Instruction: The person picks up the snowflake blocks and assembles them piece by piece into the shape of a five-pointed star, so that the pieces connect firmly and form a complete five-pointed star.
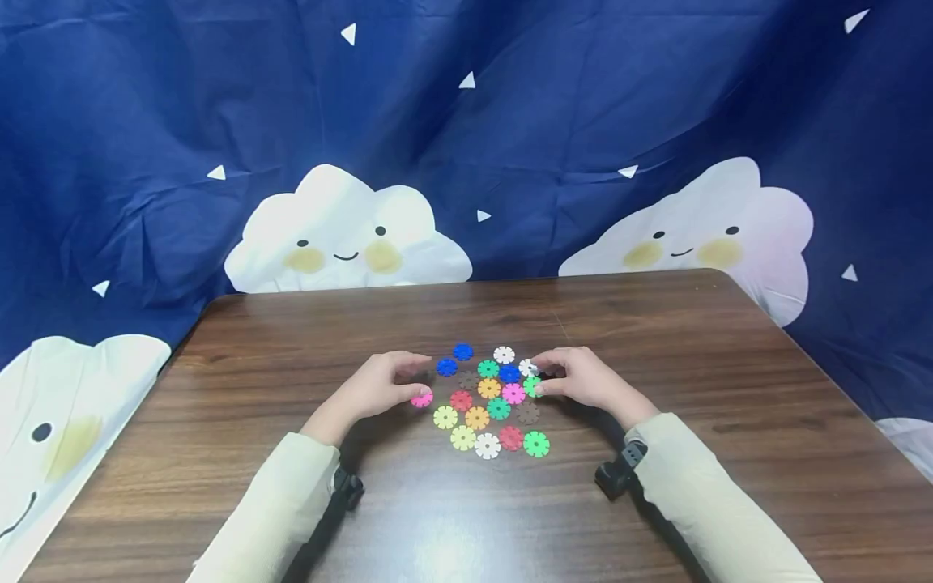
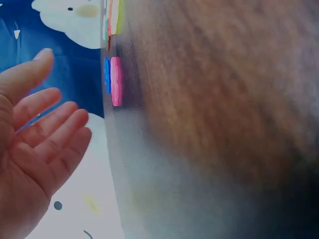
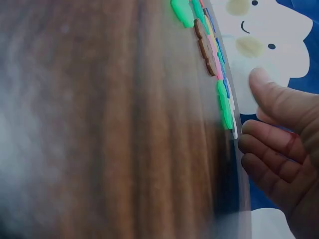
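Flat plastic snowflake discs with notched rims lie in a loose cluster mid-table in the head view. My left hand hovers at the cluster's left side, thumb close to a pink disc and fingers near a blue disc. The left wrist view shows that hand with nothing between its spread, relaxed fingers. At the right side is my right hand, near a white disc and a green disc. Its fingers bend loosely and hold nothing in the right wrist view.
More discs lie between the hands: orange, red, yellow, brown and others. They rest on a brown wood-grain table. Behind its far edge hangs a blue curtain with white clouds.
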{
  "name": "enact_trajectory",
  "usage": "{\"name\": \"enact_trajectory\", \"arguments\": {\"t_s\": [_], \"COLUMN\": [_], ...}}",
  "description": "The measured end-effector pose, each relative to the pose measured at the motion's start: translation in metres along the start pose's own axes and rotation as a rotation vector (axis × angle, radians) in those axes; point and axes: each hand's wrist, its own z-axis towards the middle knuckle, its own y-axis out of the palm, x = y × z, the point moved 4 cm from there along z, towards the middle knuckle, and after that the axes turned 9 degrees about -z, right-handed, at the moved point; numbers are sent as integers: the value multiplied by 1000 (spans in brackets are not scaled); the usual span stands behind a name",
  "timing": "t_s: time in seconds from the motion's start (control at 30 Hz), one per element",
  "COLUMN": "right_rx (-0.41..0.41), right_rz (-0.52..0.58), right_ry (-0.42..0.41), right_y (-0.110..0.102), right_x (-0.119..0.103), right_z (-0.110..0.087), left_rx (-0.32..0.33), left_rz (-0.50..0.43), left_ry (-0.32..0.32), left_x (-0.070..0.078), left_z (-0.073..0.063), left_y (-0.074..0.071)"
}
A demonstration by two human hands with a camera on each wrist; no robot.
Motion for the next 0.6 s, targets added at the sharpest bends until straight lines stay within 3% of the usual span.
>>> {"name": "enact_trajectory", "arguments": {"t_s": [0.23, 0.37, 0.6], "right_rx": [3, 21, 34], "right_rz": [-21, -32, -47], "right_ry": [-15, -37, -61], "right_y": [5, 7, 10], "right_x": [1, 1, -1], "right_z": [0, 1, 1], "left_rx": [-18, -13, -30], "left_rz": [-24, -17, 85], "left_ry": [-84, -86, -76], "left_x": [-10, -12, -14], "left_z": [-2, -2, 1], "left_y": [2, 4, 10]}}
